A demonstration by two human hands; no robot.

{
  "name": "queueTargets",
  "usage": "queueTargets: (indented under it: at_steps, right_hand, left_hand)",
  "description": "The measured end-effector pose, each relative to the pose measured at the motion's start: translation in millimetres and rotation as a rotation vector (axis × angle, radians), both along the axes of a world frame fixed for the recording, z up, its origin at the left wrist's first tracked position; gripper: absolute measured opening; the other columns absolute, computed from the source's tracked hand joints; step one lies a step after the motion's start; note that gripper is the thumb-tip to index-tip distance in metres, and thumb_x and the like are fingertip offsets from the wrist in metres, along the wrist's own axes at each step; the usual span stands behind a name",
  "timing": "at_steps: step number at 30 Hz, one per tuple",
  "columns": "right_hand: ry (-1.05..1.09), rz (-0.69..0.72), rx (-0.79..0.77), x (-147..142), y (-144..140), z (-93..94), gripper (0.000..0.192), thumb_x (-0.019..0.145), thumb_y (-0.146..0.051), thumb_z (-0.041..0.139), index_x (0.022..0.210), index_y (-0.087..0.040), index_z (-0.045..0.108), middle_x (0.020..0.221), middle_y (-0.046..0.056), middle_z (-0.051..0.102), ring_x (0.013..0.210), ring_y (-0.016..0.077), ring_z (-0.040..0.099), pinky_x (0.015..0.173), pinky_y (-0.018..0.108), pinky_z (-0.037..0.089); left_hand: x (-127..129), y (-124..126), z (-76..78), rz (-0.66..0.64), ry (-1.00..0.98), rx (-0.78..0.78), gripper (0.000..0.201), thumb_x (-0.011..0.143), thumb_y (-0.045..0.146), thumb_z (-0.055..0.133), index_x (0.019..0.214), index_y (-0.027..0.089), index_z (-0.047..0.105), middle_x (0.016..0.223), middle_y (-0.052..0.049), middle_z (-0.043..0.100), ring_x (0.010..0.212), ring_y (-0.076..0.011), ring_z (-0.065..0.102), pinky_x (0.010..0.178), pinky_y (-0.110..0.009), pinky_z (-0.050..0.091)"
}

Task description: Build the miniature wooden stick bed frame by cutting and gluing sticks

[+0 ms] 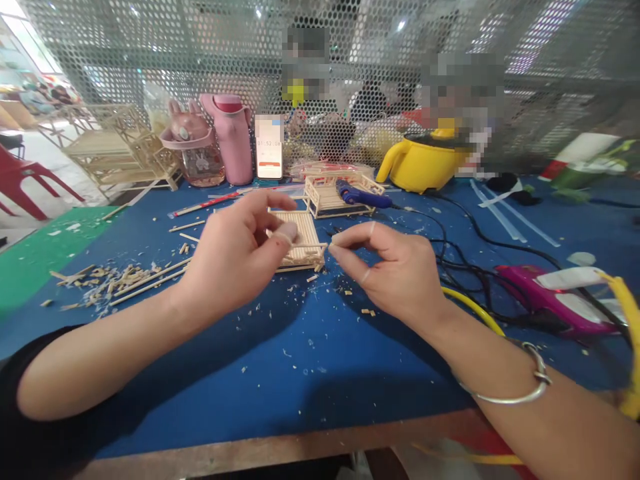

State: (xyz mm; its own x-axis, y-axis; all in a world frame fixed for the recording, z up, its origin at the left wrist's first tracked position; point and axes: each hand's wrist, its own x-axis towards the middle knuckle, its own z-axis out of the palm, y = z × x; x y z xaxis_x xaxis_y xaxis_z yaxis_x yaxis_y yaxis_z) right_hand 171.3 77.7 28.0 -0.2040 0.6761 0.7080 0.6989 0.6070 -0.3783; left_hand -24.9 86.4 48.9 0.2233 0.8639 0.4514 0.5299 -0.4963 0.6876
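Observation:
A small piece of model furniture [305, 230] made of thin pale wooden sticks, with a slatted top, lies on the blue table. My left hand [240, 247] is curled over its left end, the thumb lying over the slats and the other fingers partly hidden behind. Just off its right front corner, my right hand [395, 260] pinches thumb and forefinger together; whatever is between the tips is too small to make out. Behind stands a second stick-built piece [327, 197], with a blue-handled tool [365, 195] resting on it.
Cut stick scraps [115, 280] litter the left side. Along the back are a pink bottle [233, 143], a phone [269, 150] showing a timer, and a yellow pot [425, 163]. Black cables [450, 253] run toward a magenta glue-gun-like tool [565, 300] at right. Perforated metal rises behind.

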Motion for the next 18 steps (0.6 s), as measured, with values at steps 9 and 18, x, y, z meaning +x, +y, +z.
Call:
queueTargets:
  at_steps: [9,18]
  right_hand:
    - [0.042,-0.354,-0.397,64,-70,-33.6,0.02,0.079,-0.038,0.064,0.092,-0.024,0.07,0.081,0.001,0.074,0.067,0.0173,0.069,0.068,0.031,0.055]
    - [0.073,-0.356,-0.169,44,-20,2.4,0.017,0.078,-0.032,0.067,0.092,-0.024,0.072,0.083,0.002,0.074,0.074,0.0181,0.069,0.077,0.035,0.055]
  left_hand:
    - [-19,33,-1.0,-0.334,0.503,0.067,0.063,0.075,0.023,0.057,0.134,0.02,0.038,0.115,-0.007,0.065,0.098,-0.0207,0.063,0.082,-0.033,0.048]
    - [-13,34,2.8,-0.366,0.462,0.055,0.066,0.071,0.016,0.051,0.136,0.017,0.037,0.115,-0.008,0.065,0.104,-0.022,0.061,0.089,-0.037,0.047]
